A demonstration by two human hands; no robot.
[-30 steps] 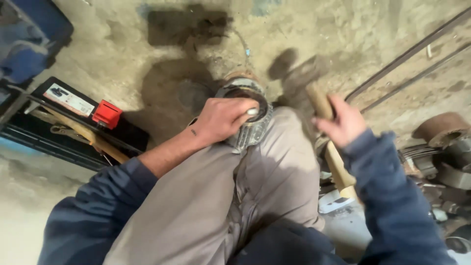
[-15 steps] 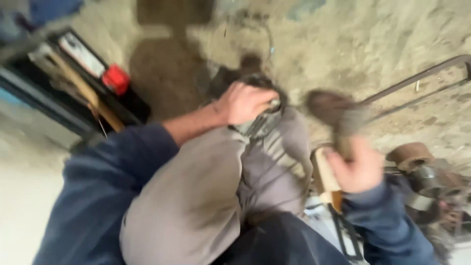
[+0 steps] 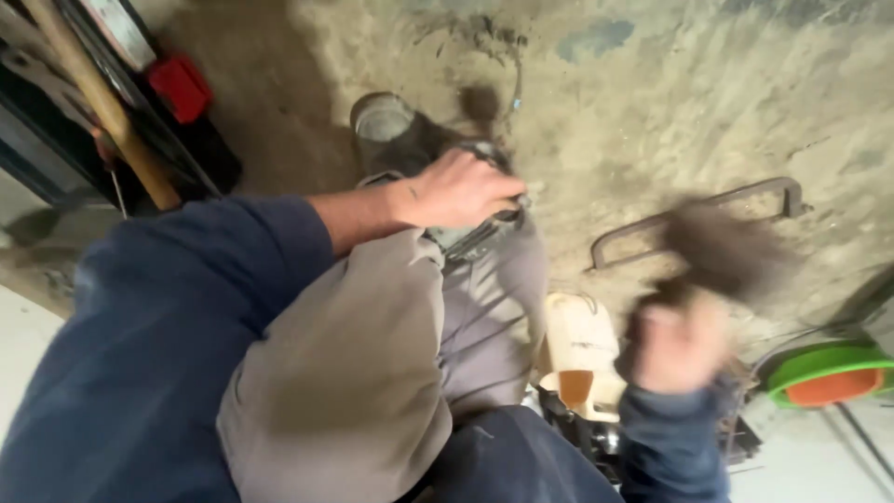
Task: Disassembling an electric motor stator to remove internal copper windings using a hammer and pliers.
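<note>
Metal ring [image 3: 475, 233] pinned on the knee by the closed left hand [image 3: 456, 191]; at 4 o'clock, right hand [image 3: 678, 346] grips a blurred hammer [image 3: 717, 251].

navy sleeve [image 3: 140, 354], beige trousers [image 3: 354, 373], red cap [image 3: 182, 87], green-orange disc [image 3: 824, 370]

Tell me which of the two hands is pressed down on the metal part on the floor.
The left hand: it grips the round metal part beside the knee. The right hand is raised apart from it, holding a motion-blurred hammer.

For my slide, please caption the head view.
Left hand presses round grey metal part on knee; blurred right hand grips dark-headed hammer.
</note>
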